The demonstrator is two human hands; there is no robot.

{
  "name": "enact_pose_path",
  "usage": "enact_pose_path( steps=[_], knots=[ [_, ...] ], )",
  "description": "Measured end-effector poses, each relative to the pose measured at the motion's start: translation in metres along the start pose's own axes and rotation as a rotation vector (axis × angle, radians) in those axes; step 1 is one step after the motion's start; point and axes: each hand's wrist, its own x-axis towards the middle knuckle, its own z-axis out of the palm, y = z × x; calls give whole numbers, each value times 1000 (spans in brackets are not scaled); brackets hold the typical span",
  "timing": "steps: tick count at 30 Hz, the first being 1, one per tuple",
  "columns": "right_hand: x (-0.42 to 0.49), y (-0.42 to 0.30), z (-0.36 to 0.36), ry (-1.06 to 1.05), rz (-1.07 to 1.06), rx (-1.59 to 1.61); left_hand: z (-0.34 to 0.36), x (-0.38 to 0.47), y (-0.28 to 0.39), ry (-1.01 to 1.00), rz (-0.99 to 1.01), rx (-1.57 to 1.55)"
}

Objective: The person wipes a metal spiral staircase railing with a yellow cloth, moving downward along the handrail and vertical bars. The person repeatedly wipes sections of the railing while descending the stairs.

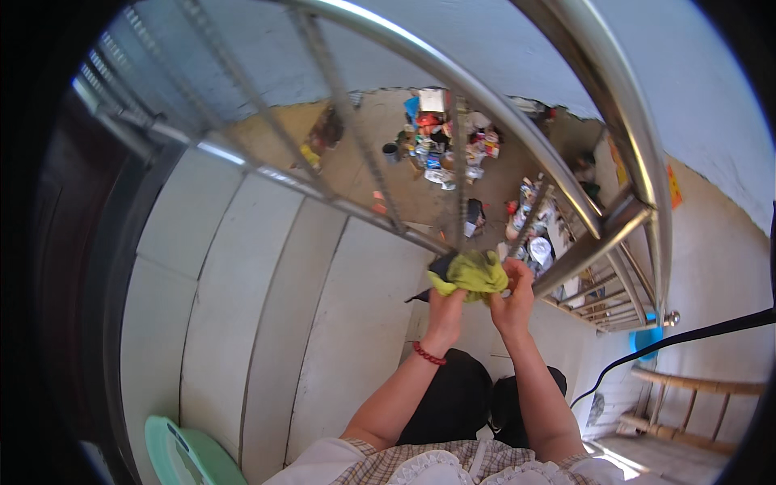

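A crumpled yellow-green cloth (476, 274) with a dark part is bunched at the foot of a metal baluster (459, 182). My left hand (445, 312), below a red bead bracelet (429, 353), grips the cloth from its near side. At the cloth's right edge is my right hand (514, 297), its fingers curled beside the baluster; whether they pinch the cloth is hard to tell. The stainless steel railing (448, 66) curves above both hands, and its thick corner post (564, 254) stands just right of my right hand.
A green plastic basin (182, 451) sits on the tiled floor (339, 303) at lower left. Beyond the railing, a lower floor holds piled household items (433, 160). At right are a black cable (673, 339), a blue container (644, 339) and a wooden ladder (697, 383).
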Motion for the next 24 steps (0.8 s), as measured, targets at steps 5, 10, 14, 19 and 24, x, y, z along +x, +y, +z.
enact_pose_path(
  steps=[5,10,14,19,24],
  knots=[
    [36,-98,72,-143,-442,84,-28,-3,109,63,526,-144],
    [53,-182,118,-157,-692,153,-41,-16,192,190,809,-26],
    [51,-210,135,-278,-568,90,-55,-16,224,272,871,73],
    [105,-253,177,-207,-526,332,-22,27,309,77,953,75],
    [192,-345,231,-92,-597,265,53,108,458,20,967,335]
  ],
)
